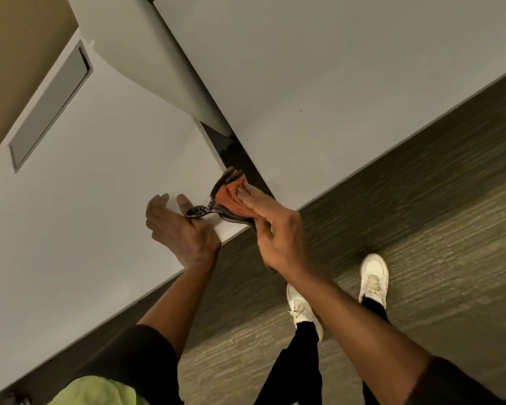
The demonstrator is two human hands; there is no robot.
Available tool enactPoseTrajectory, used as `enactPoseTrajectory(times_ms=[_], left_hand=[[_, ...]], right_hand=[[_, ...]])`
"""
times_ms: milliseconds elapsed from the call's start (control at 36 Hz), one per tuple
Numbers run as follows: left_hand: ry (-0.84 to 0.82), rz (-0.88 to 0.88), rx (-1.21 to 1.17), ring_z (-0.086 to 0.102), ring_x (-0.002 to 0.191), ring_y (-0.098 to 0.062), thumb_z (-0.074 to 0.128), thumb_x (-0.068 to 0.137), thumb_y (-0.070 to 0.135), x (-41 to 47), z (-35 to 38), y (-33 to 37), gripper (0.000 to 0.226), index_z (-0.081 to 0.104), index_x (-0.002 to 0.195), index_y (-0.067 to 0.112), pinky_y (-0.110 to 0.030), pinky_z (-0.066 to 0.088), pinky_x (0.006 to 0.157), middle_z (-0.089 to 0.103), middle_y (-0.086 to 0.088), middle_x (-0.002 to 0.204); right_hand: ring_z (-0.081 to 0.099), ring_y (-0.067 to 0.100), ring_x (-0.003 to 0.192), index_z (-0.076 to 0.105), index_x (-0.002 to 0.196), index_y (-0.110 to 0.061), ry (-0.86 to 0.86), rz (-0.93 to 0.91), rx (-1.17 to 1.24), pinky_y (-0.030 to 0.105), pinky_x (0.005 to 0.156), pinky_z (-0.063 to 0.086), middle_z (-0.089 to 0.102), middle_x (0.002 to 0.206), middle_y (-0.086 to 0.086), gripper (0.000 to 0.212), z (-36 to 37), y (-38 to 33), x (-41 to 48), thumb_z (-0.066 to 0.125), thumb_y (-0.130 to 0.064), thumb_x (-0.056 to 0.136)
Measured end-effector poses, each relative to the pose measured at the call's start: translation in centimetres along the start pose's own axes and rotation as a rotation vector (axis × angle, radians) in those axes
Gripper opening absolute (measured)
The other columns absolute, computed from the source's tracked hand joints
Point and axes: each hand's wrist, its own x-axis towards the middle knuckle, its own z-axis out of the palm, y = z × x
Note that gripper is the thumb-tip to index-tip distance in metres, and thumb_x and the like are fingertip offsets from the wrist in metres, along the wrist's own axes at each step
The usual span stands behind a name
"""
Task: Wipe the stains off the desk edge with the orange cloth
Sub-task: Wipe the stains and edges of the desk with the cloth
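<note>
An orange cloth (231,197) with a dark border hangs stretched over the corner of the white desk (100,200), at its front edge beside a dark gap. My right hand (272,226) presses flat on the cloth's right part, fingers extended over it. My left hand (181,229) rests on the desk near the edge and pinches the cloth's dark twisted end between thumb and fingers, the other fingers spread. The desk edge under the cloth is hidden.
A second white desk (333,83) stands to the right across the gap (240,159). A grey partition (158,54) runs between them. A recessed grey panel (50,106) sits in the left desk. Carpet (421,229) and my white shoes (373,276) are below.
</note>
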Motion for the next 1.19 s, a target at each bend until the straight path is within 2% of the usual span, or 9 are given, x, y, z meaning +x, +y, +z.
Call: enactPoseTrajectory(times_ms=[111,278,417,556,694,833,917,1000,1194], left_hand=[[0.013,-0.001,-0.004,0.048,0.139,-0.030,0.033,0.112,0.045,-0.2,-0.1,0.2,0.051,0.052,0.142,0.008,-0.039,0.030,0.115,0.054,-0.013,0.146],[0.023,0.005,0.004,0.049,0.139,-0.032,0.034,0.112,0.039,-0.5,-0.5,0.7,0.048,0.054,0.141,0.006,-0.034,0.027,0.112,0.054,-0.015,0.148],[0.009,-0.006,0.003,0.048,0.140,-0.032,0.038,0.113,0.033,-0.5,-0.6,0.5,0.041,0.053,0.141,0.008,-0.044,0.034,0.116,0.053,-0.013,0.149],[-0.008,0.015,0.023,0.048,0.140,-0.033,0.039,0.107,0.032,-0.6,-0.5,0.0,0.042,0.052,0.140,0.008,-0.048,0.038,0.116,0.052,-0.015,0.148],[-0.017,0.015,0.043,0.046,0.141,-0.031,0.039,0.106,0.031,-0.8,-0.4,0.0,0.042,0.050,0.141,0.012,-0.046,0.036,0.116,0.050,-0.012,0.151],[-0.011,0.004,0.059,0.048,0.140,-0.031,0.043,0.106,0.033,-0.6,-0.4,0.1,0.041,0.051,0.141,0.013,-0.049,0.035,0.118,0.052,-0.012,0.149],[0.000,-0.009,0.080,0.049,0.140,-0.032,0.043,0.107,0.034,-0.7,-0.5,0.6,0.041,0.053,0.140,0.012,-0.049,0.034,0.118,0.054,-0.012,0.148],[-0.010,-0.002,0.095,0.049,0.140,-0.032,0.044,0.107,0.034,-0.7,-0.6,0.8,0.040,0.053,0.139,0.012,-0.049,0.033,0.119,0.054,-0.012,0.148],[-0.030,0.006,0.134,0.049,0.137,-0.032,0.041,0.107,0.034,-0.7,-0.6,0.8,0.035,0.054,0.133,0.015,-0.048,0.033,0.115,0.053,-0.011,0.143]], right_hand=[[0.065,0.029,0.129,0.060,0.145,-0.015,-0.125,-0.068,-0.086,0.016,0.110,0.047,0.061,0.149,0.010,0.054,-0.4,-0.4,6.0,0.061,0.006,0.096],[0.060,0.032,0.136,0.057,0.148,-0.020,-0.203,-0.061,-0.168,0.040,0.116,0.049,0.054,0.156,0.007,0.059,0.4,-1.9,10.5,0.058,0.007,0.095],[0.053,0.021,0.142,0.051,0.153,-0.025,-0.160,-0.018,-0.067,0.030,0.117,0.046,0.049,0.160,0.001,0.062,-0.7,-1.3,3.9,0.061,0.004,0.099],[0.045,0.016,0.150,0.052,0.153,-0.021,-0.130,-0.002,0.028,0.040,0.115,0.051,0.046,0.163,0.005,0.067,-1.8,-0.2,-3.3,0.061,0.012,0.096],[0.050,0.021,0.146,0.054,0.150,-0.024,-0.145,0.056,0.006,0.041,0.114,0.052,0.051,0.159,0.005,0.065,-1.3,-0.5,-1.0,0.062,0.010,0.096],[0.063,0.026,0.131,0.054,0.150,-0.023,-0.213,0.011,-0.110,0.019,0.113,0.042,0.060,0.151,0.008,0.057,-0.1,-1.3,7.2,0.059,0.002,0.099],[0.060,0.034,0.135,0.054,0.151,-0.023,-0.263,0.000,-0.181,0.040,0.119,0.045,0.059,0.152,0.009,0.058,0.9,-1.9,12.0,0.054,0.003,0.099],[0.055,0.033,0.141,0.052,0.152,-0.023,-0.279,0.017,-0.181,0.046,0.121,0.043,0.055,0.156,0.006,0.058,1.3,-2.2,13.8,0.054,0.003,0.100],[0.056,0.019,0.140,0.051,0.153,-0.026,-0.211,0.010,-0.073,0.009,0.112,0.040,0.049,0.160,-0.001,0.061,-0.3,-1.6,5.9,0.058,0.003,0.100]])
